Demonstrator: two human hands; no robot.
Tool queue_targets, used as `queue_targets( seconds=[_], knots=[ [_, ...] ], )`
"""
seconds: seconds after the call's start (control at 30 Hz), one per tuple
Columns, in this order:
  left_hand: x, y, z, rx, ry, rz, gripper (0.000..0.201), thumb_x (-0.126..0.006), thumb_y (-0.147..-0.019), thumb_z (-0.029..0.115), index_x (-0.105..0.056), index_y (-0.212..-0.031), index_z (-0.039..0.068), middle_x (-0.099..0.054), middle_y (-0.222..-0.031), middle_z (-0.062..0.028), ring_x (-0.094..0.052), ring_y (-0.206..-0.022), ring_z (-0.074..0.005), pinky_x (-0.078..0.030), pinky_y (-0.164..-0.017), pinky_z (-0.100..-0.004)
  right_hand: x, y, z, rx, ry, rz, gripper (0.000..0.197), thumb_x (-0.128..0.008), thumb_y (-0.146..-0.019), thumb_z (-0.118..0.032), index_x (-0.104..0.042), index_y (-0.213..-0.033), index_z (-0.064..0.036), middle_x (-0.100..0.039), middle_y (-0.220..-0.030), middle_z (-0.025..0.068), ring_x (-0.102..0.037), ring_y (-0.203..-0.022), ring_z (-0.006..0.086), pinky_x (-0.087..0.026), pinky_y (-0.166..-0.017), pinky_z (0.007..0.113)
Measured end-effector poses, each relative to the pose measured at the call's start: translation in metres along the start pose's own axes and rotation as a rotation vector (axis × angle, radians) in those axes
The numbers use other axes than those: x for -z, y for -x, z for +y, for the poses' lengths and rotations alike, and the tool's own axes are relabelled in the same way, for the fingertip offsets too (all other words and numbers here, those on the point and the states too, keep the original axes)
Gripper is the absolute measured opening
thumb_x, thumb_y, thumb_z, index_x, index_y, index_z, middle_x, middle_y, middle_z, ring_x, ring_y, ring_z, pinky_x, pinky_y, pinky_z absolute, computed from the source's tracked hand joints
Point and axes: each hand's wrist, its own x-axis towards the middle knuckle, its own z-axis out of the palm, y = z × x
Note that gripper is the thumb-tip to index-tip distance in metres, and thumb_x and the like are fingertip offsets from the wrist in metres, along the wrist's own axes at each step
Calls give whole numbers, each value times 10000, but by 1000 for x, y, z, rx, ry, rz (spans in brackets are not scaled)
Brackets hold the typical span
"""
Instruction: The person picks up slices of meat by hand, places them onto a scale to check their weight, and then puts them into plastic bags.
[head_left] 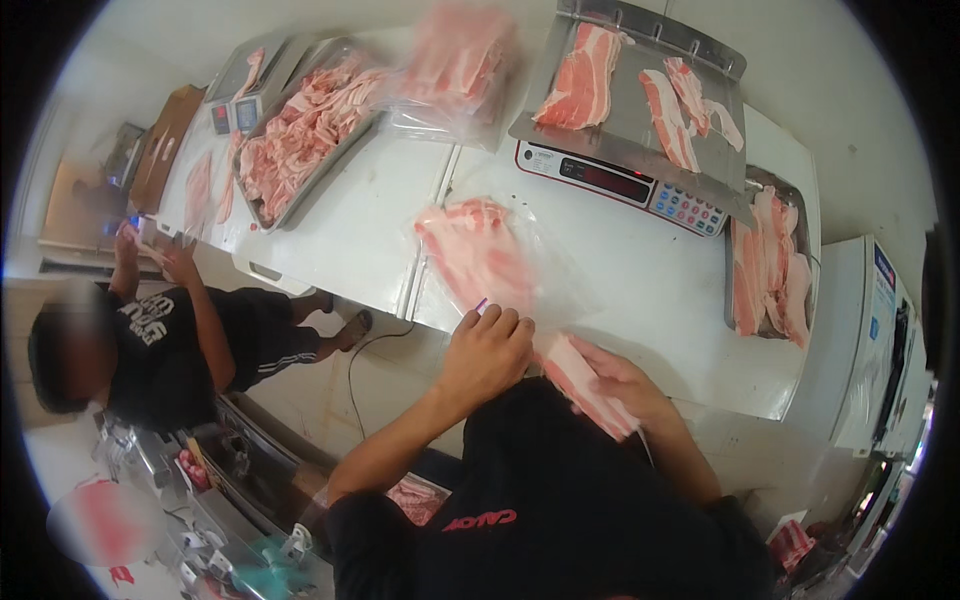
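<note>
Close to my body, at the table's front edge, my right hand point(622, 382) grips a stack of bacon slices point(588, 385), fingers on one side of it. My left hand point(487, 348) is curled closed at the near end of a clear plastic bag point(545, 265), its fingertips mostly turned from view. A small purple strip point(482, 305) shows by its fingers. Inside the bag, bacon slices point(475, 245) lie flat on the white table point(640, 270).
Ahead right, a digital scale point(610, 180) carries bacon on its metal pan point(630, 85). A tray of slices point(770, 265) stands at right. Bagged bacon point(455, 60) is piled at the back. Leftward are a tray of meat pieces point(310, 135), a second scale point(240, 95) and a co-worker point(165, 345).
</note>
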Motion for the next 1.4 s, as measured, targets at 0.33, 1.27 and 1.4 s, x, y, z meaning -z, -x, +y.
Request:
queue_targets(
  seconds=[0.33,1.27,1.4],
  knots=[
    [22,-18,-10,-133,92,-9,237,-780,-746,196,-653,-902,70,-598,-876,-85,-616,-863,-283,-532,-783,-427,-69,-124,23,351,-644,237,467,-437,-1132,-258,-444,-1558,-69,-559,-1480,157,-550,-1378,295,-442,-1178,441],
    [-23,-52,-134,-142,-10,-36,809,-557,-993,610,-399,-1634,141,-312,-1704,-208,-249,-1596,-380,-209,-1217,-622,70,-96,-291,864,1796,1435,533,-729,-934,-405,-682,-1256,17,-724,-1211,234,-703,-1098,413,-559,-962,478],
    [-22,-43,-131,-70,69,-6,742,-535,-1024,535,-396,-1631,132,-303,-1706,-214,-238,-1597,-397,-198,-1218,-630,139,-152,-357,209,1945,1176,465,-809,-785,-416,-778,-920,27,-756,-962,272,-747,-921,419,-586,-835,502]
  ],
)
